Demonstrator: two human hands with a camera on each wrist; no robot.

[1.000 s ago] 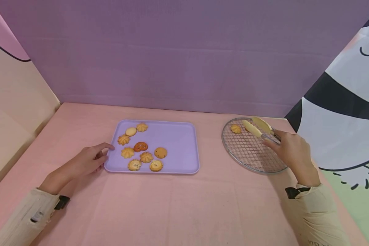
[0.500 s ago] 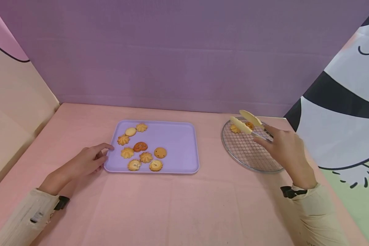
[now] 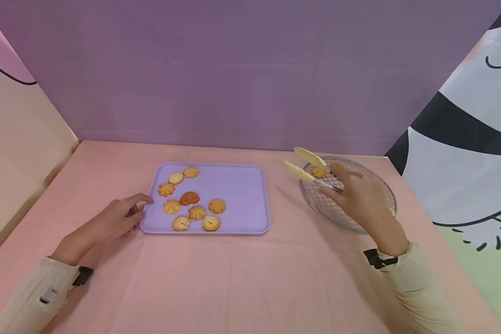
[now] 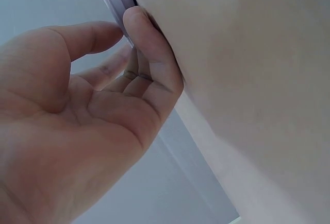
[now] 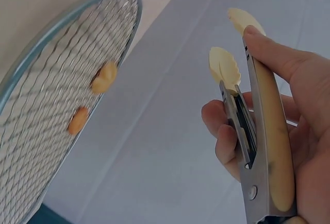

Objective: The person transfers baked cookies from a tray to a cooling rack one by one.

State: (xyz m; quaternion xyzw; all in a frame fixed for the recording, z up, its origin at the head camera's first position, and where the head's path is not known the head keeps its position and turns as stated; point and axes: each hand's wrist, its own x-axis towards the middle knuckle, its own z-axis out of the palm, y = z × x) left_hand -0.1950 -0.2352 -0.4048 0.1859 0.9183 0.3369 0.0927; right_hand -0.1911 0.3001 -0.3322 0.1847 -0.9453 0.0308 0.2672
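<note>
My left hand [image 3: 114,215] is at the left rim of a lavender tray [image 3: 242,195], its thumb and curled fingers meeting the rim on both sides in the left wrist view. Several small cookies lie on the tray's left half, among them a brown pretzel-shaped one [image 3: 189,198] and a round dotted one [image 3: 216,206]. My right hand [image 3: 361,197] grips metal tongs [image 5: 263,147] with pale yellow tips [image 3: 298,170]. Those tips are spread apart with nothing between them, left of a round wire rack [image 3: 338,218].
On the rack's far part sit a flower-shaped cookie [image 3: 319,172] and a browner cookie [image 3: 337,165], partly behind my right hand. A pink cloth [image 3: 267,278] covers the table. A purple wall [image 3: 242,83] rises at its back edge, with a panda-print panel [image 3: 455,130] at the right.
My right hand has moved left with the spread tongs, from over the rack until their tips pass its left rim. The left hand and tray have stayed put.
</note>
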